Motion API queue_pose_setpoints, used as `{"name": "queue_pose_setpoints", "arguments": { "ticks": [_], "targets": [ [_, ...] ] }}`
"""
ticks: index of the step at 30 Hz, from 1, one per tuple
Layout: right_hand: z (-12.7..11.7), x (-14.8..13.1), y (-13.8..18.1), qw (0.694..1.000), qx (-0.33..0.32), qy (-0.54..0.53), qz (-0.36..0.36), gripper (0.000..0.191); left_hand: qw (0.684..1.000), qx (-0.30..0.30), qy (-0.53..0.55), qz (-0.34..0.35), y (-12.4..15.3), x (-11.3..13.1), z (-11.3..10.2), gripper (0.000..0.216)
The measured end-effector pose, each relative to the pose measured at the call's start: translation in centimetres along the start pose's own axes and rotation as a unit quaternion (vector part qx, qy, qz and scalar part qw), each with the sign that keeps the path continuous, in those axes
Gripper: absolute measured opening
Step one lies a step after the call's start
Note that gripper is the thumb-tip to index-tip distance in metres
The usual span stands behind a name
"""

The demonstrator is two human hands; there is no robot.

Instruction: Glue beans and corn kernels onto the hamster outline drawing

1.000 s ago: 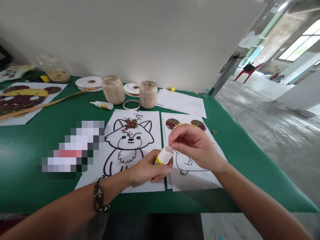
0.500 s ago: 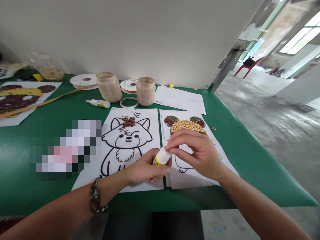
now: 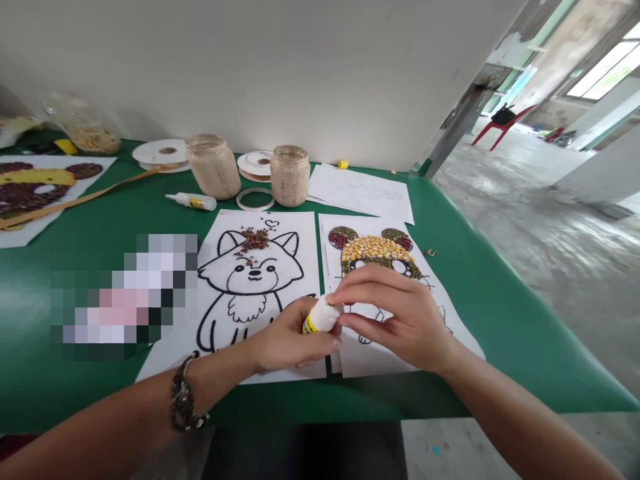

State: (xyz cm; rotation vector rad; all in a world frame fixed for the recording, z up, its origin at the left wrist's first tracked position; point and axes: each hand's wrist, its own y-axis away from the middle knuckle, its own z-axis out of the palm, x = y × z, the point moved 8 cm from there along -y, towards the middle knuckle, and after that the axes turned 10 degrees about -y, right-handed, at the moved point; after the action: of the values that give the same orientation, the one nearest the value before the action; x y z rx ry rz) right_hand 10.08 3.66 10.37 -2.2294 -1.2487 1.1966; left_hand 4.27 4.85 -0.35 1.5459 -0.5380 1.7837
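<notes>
My left hand (image 3: 287, 340) is closed around a small white glue bottle (image 3: 320, 317) with a yellow label, held above the near edge of the papers. My right hand (image 3: 395, 313) pinches the bottle's top end with thumb and fingers. Under the hands lie two sheets: a cat outline drawing (image 3: 250, 273) with a few seeds on its head, and a bear drawing (image 3: 375, 250) partly covered with corn kernels and dark beans. Both sheets rest on the green table (image 3: 500, 307).
Two jars (image 3: 213, 167) (image 3: 290, 175), tape rolls (image 3: 160, 153), a tape ring (image 3: 255, 199), another glue bottle (image 3: 193, 200) and loose papers (image 3: 360, 190) stand at the back. A seed-covered picture (image 3: 35, 190) lies far left. The table's right edge drops to a concrete floor.
Both hands with the glue bottle have sunk slightly toward me, uncovering the bear's corn-covered head. The right hand's fingers have closed down on the bottle's top.
</notes>
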Motion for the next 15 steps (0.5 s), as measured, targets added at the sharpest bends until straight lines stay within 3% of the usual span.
{"name": "queue_pose_setpoints", "arguments": {
  "ticks": [4,11,15],
  "targets": [
    [0.1,0.0,0.1,1.0,0.008,-0.004,0.014,0.011,1.0,0.02,-0.013,-0.014,0.0,0.0,-0.1,0.016],
    [0.1,-0.3,0.4,0.999,0.025,-0.004,0.032,0.012,0.997,0.047,-0.044,0.046,0.4,1.6,-0.4,0.008],
    [0.1,-0.2,0.8,0.998,0.048,0.001,0.042,0.015,0.998,0.052,-0.035,0.004,0.3,0.8,-0.3,0.01]
  ]
}}
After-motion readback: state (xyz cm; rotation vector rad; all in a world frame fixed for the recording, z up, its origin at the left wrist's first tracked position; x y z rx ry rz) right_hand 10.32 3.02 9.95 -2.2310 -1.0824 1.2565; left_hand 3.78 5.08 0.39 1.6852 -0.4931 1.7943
